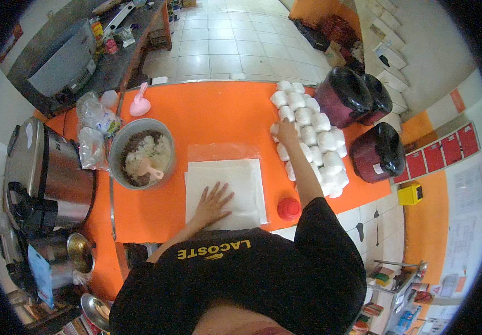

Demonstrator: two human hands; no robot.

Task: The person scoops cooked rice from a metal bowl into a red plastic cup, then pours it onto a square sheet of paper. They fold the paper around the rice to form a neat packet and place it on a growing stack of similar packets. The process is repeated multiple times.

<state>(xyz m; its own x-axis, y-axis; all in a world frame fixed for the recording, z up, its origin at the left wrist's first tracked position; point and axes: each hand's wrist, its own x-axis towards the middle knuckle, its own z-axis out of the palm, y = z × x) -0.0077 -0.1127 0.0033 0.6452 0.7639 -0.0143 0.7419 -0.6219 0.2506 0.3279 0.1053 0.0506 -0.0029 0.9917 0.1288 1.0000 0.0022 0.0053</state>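
My left hand (215, 205) lies flat with its fingers spread on a stack of white wrapping paper sheets (241, 176). A clear plastic sheet (224, 151) sticks out past the far edge of the stack. Stretched out to the right, my right hand (287, 132) is over the near-left side of a pile of white wrapped packets (308, 135), its fingers against one packet; whether they grip it is hidden. To the left of the paper stands a metal pot (171, 157) of white rice (151, 150), with a pale pink scoop (148, 168) resting in the rice.
Beyond the pot lies a pink ladle (140, 104) on the orange table (220, 113). Plastic bags (94, 121) and a large steel rice cooker (65, 171) are at left. A red round container (289, 209) sits near my right arm. Dark red rice cookers (377, 153) border the packets.
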